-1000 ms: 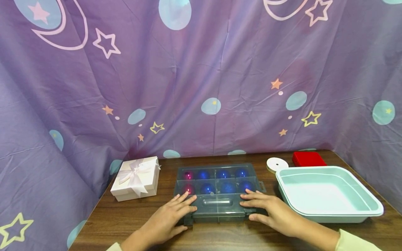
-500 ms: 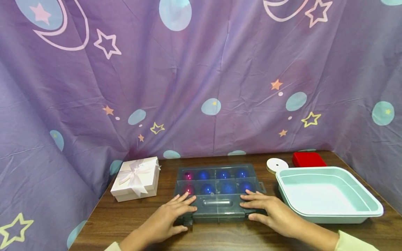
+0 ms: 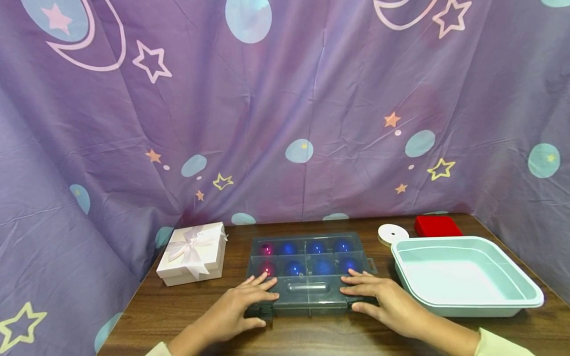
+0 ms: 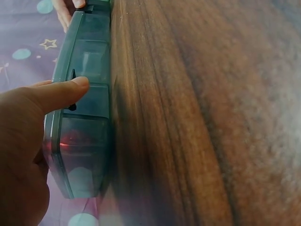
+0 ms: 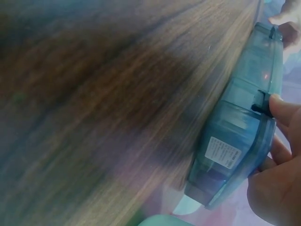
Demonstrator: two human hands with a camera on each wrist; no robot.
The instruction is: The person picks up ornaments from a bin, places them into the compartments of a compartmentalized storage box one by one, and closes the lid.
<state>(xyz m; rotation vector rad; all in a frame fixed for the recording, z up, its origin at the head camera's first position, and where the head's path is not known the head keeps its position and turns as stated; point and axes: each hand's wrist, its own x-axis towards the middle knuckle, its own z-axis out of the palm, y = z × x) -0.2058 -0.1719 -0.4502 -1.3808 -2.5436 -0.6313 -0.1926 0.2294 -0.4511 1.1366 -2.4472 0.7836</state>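
Observation:
A clear grey-blue plastic case (image 3: 309, 296) lies flat on the table with its lid down. Through the lid, several shiny blue balls (image 3: 316, 247) and two red balls (image 3: 267, 269) show in its compartments. My left hand (image 3: 233, 309) rests its fingers on the lid's front left; its thumb is by the dark left latch (image 3: 266, 311). On the front right, my right hand (image 3: 389, 301) lays nearly straight fingers on the lid. In the right wrist view its thumb touches the dark right latch (image 5: 261, 102). A white label (image 5: 223, 152) is on the case's front.
To the left stands a white gift box (image 3: 193, 252) with a ribbon bow. A pale green tub (image 3: 463, 309) is at the right, near my right forearm. Behind it lie a white spool (image 3: 393, 232) and a red box (image 3: 438, 226). A purple curtain (image 3: 276, 109) hangs behind the table.
My left hand and thumb have shifted very slightly to the left at the case's front left latch. The right hand and the case look unmoved.

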